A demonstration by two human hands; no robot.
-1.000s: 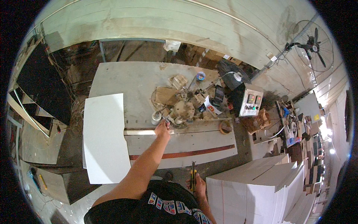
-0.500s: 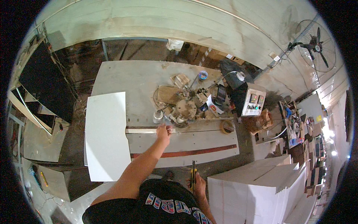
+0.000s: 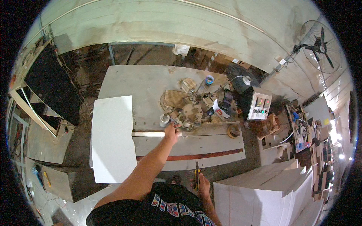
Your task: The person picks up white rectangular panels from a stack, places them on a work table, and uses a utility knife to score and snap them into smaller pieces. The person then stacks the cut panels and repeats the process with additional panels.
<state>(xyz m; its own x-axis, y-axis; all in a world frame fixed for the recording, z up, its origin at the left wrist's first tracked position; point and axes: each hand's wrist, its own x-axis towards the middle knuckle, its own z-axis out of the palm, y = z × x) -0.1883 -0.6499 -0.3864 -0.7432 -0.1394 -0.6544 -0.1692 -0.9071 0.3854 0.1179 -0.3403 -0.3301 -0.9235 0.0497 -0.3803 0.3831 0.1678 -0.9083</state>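
Observation:
My left hand (image 3: 172,132) reaches out over the workbench (image 3: 128,81), its fingers closed at a small grey part on the front edge of a dusty machine (image 3: 191,113). What it grips is too small to make out. Just left of the fingers stands a metal canister (image 3: 164,119). A pale strip (image 3: 149,134) runs along the bench and passes below that hand. Down near my body, my right hand (image 3: 203,184) is closed round a yellow-and-black hand tool (image 3: 197,177), whose long dark end points up and away from me.
A white panel (image 3: 113,139) covers the bench's left end. One dark red strip (image 3: 196,155) lies along the near edge. Stacked white boards (image 3: 252,199) stand at the right. Behind the machine are a blue cup (image 3: 209,79) and a control box (image 3: 259,103).
My left hand has moved from the pale strip up to the machine's front edge, and its fingers have closed there. My right hand still holds the yellow-and-black tool. The view has shifted slightly.

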